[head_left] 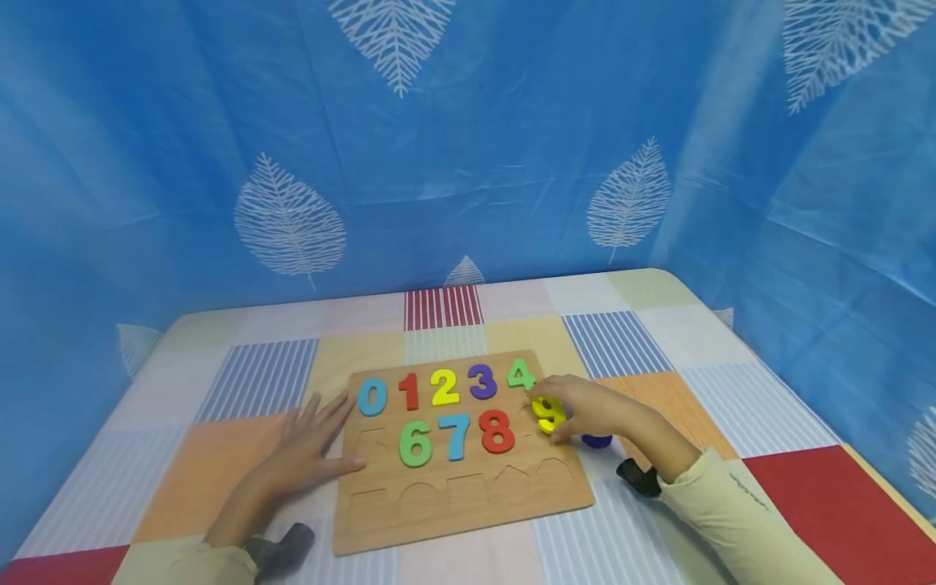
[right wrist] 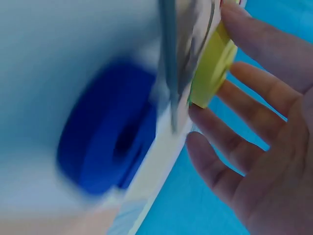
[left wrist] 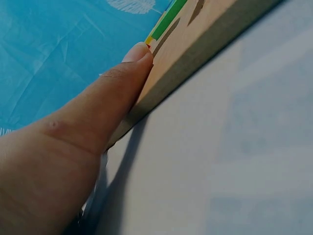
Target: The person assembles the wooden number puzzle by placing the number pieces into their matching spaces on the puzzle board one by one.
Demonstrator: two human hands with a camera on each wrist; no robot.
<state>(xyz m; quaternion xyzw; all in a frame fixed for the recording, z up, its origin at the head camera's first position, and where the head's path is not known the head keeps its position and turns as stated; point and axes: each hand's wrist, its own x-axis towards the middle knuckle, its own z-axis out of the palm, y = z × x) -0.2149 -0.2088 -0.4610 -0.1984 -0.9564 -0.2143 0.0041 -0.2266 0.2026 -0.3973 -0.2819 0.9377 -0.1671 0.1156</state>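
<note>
A wooden number-puzzle board (head_left: 468, 516) lies on the table with colourful digits in its two upper rows. My left hand (head_left: 303, 455) is at its left edge, fingers spread and straight, the thumb (left wrist: 124, 73) resting on the board's surface. With thumb and fingertips my right hand (head_left: 592, 406) pinches a yellow number 9 (head_left: 559, 413) by its sides. This piece sits tilted over the right end of the second row, just right of the red 8 (head_left: 497, 431). Close below the right hand, a dark blue piece (right wrist: 102, 132) lies off the board, mostly hidden in the head view.
Blue 0 (head_left: 363, 398), red 1 (head_left: 412, 392), yellow 2 (head_left: 444, 399), purple 3 (head_left: 483, 392) and green 4 (head_left: 520, 374) fill the top row. Green 6 (head_left: 415, 460) and light-blue 7 (head_left: 457, 448) stand below. Shape recesses line the bottom row. A blue curtain (head_left: 468, 179) hangs behind.
</note>
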